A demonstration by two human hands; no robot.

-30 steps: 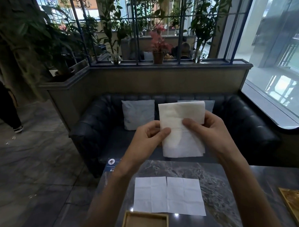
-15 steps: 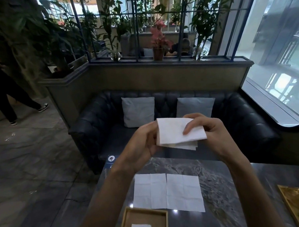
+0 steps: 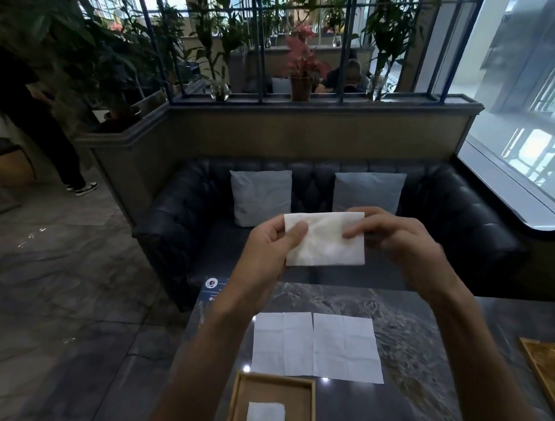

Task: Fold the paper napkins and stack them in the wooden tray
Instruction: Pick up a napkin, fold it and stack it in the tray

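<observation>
Folded paper napkin (image 3: 325,240) held in air above marble table (image 3: 418,331). Left hand (image 3: 268,245) pinches left edge, thumb on front; right hand (image 3: 395,237) pinches right edge. Two unfolded napkins (image 3: 317,347) flat on table, edges touching. Wooden tray (image 3: 278,396) nearer, holding tray napkin (image 3: 264,417), seemingly single.

Tray (image 3: 278,396): near edge of desk (image 3: 418,331), one folded napkin (image 3: 265,417) inside;
Flat napkins (image 3: 342,347): on desk, just behind tray;
Sofa (image 3: 175,234): behind desk
</observation>
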